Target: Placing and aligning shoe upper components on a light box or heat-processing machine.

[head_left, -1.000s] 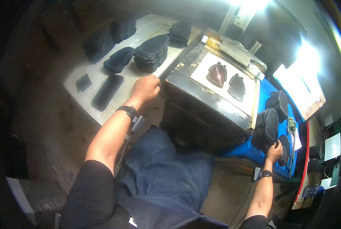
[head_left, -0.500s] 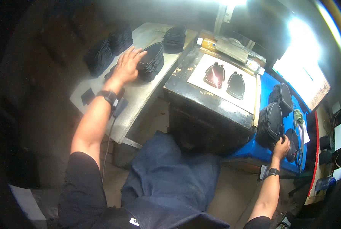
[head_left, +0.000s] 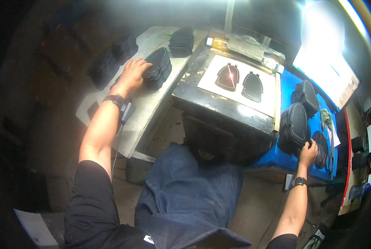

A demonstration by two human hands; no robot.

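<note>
Black, rounded, pale-outlined panel stack [head_left: 158, 68] sat near bench [head_left: 143, 113] right edge; left hand [head_left: 131, 74] at it, right hand [head_left: 308, 153] at another stack [head_left: 294, 126], grips unclear

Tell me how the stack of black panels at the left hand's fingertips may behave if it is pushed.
The stack of black panels might slide apart in layers, since its side edges look separate and uneven. It seems unlikely to roll, because the pieces look broad and flat.
</note>
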